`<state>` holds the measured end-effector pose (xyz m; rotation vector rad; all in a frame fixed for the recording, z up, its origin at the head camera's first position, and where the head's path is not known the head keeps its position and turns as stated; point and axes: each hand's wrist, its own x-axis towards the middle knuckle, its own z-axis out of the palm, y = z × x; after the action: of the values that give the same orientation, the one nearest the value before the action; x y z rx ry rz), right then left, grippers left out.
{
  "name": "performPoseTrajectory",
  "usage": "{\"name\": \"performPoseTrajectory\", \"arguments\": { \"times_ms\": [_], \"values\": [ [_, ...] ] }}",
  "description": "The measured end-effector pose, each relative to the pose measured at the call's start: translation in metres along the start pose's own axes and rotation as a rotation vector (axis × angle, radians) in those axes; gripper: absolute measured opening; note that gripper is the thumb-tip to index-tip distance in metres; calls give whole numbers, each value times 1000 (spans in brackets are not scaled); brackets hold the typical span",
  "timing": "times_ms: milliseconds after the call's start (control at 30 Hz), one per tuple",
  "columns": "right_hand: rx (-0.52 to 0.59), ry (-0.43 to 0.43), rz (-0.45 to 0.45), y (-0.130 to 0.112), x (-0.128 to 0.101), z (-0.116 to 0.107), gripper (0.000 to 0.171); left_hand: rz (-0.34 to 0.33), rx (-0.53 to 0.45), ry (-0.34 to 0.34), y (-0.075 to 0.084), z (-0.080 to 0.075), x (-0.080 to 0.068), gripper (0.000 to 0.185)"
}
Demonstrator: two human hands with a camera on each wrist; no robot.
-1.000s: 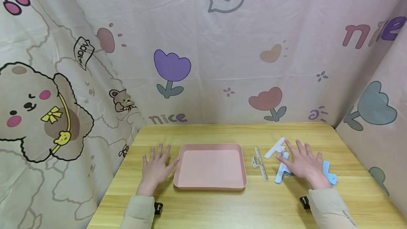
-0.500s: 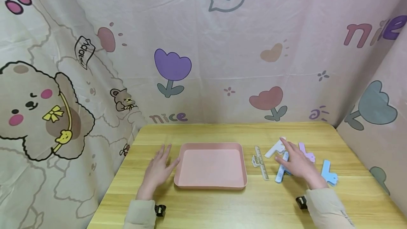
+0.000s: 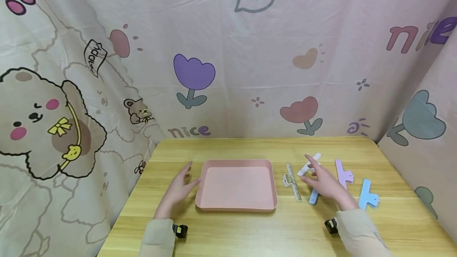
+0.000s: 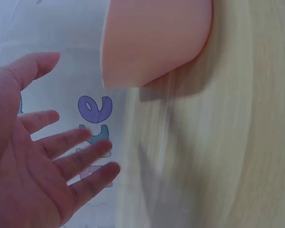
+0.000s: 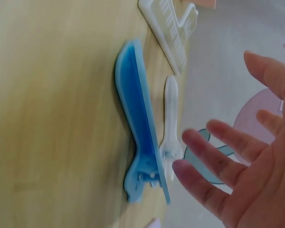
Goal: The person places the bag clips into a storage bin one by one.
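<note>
1. Overall, a wood-grain surface fills the lower part, backed by pale cloth printed with flowers, hearts and lettering; on the left hangs cloth with a large cartoon bear.
2. A pink tray sits near the middle of the surface.
3. The left hand is just beside the tray's left side, its grip spread, holding nothing.
4. Right of the tray lie five clips — a clear clip, a white clip, a blue clip, a purple clip and a light-blue clip.
5. The right hand hovers near the white and blue clips, partly hiding both — its grip spread, fingers loosely bent, holding nothing.
</note>
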<state>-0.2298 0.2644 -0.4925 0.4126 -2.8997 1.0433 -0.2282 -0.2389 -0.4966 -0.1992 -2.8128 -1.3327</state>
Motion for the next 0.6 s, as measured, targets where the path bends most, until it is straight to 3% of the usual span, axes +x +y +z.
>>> {"name": "performPoseTrajectory", "arguments": {
  "times_ms": [333, 600],
  "values": [
    [113, -54, 0, -6, 9, 13, 77, -66, -162, -7, -1, 5, 6, 70],
    [94, -42, -43, -8, 14, 24, 73, -80, -301, -29, -3, 14, 9, 70]
  ]
}}
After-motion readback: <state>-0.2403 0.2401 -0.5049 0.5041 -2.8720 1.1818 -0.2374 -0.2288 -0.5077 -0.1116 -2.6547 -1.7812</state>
